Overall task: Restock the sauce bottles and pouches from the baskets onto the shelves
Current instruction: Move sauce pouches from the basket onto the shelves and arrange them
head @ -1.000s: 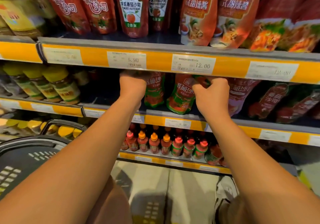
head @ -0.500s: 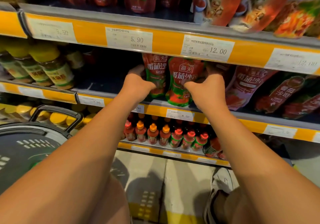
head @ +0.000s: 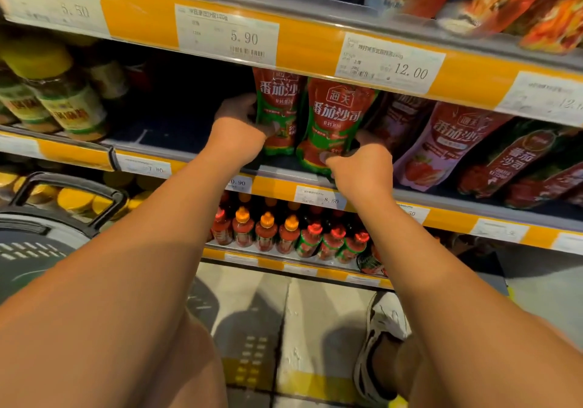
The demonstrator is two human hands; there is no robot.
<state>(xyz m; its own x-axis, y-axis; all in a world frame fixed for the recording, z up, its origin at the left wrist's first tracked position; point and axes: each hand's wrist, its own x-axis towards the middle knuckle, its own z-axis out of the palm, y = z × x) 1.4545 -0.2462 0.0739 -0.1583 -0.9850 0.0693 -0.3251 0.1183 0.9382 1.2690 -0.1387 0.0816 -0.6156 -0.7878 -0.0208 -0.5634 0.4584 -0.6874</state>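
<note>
Pouches betw. both hands

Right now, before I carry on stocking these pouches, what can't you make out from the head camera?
- Left hand fingers: hidden behind the left ketchup pouch.
- Right hand fingers: mostly behind the right ketchup pouch.
- Basket contents: cut off by the left edge and the forearm.
- Top shelf pouches: blurred, cut off above.
- 5.50 price tag: small print blurred.
</note>
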